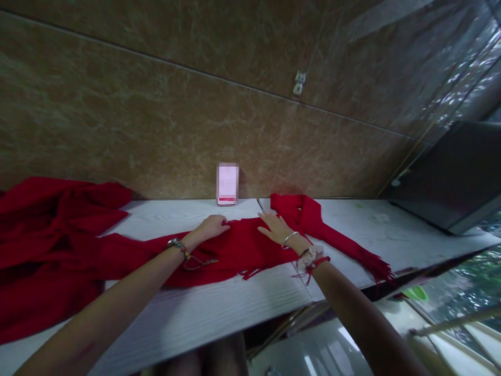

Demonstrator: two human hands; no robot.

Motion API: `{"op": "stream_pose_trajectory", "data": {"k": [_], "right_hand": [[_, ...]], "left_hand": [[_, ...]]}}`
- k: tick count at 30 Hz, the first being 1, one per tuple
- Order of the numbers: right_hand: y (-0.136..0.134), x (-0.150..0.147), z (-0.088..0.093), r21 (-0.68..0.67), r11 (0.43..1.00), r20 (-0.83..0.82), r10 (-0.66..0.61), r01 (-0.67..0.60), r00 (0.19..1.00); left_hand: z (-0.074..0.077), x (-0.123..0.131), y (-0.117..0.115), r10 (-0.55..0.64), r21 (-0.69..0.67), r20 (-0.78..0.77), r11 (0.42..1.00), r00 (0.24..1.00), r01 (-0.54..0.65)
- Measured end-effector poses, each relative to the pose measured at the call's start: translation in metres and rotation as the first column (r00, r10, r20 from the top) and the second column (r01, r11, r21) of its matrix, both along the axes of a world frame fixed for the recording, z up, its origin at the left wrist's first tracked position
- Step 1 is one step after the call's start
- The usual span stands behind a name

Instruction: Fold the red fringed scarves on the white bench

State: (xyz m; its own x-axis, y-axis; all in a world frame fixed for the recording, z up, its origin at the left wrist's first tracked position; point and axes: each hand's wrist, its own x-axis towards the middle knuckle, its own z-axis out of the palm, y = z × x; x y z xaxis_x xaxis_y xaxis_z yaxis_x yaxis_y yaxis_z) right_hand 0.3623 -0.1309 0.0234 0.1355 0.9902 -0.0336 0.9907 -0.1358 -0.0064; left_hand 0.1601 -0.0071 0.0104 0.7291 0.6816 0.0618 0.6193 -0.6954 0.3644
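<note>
A red fringed scarf lies stretched over the white wood-grain table in front of me. At its far edge my left hand is closed, with thumb and fingers pinching the cloth. My right hand rests flat on the scarf's right part, fingers spread. Just beyond that hand, a folded length of red scarf runs to the right and ends in a fringe near the front edge. To the left, a large rumpled heap of red cloth joins or overlaps the stretched part; I cannot tell which.
A phone with a blurred screen leans upright against the brown marbled wall. The white table has a seam on the right. A dark grey box-like object stands at the right end. A white hook is on the wall.
</note>
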Motion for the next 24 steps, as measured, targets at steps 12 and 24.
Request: {"op": "stream_pose_trajectory", "data": {"k": [12,24], "right_hand": [[-0.008,-0.015,-0.014,-0.003,0.999,-0.018,0.033,-0.033,0.999],[0.002,-0.008,-0.015,-0.122,0.992,-0.092,0.006,-0.017,0.996]], "left_hand": [[0.010,0.007,0.025,-0.037,0.014,-0.033,0.999,0.999,0.038],[0.022,-0.124,0.003,0.000,0.112,-0.428,0.992,0.904,0.054]]}}
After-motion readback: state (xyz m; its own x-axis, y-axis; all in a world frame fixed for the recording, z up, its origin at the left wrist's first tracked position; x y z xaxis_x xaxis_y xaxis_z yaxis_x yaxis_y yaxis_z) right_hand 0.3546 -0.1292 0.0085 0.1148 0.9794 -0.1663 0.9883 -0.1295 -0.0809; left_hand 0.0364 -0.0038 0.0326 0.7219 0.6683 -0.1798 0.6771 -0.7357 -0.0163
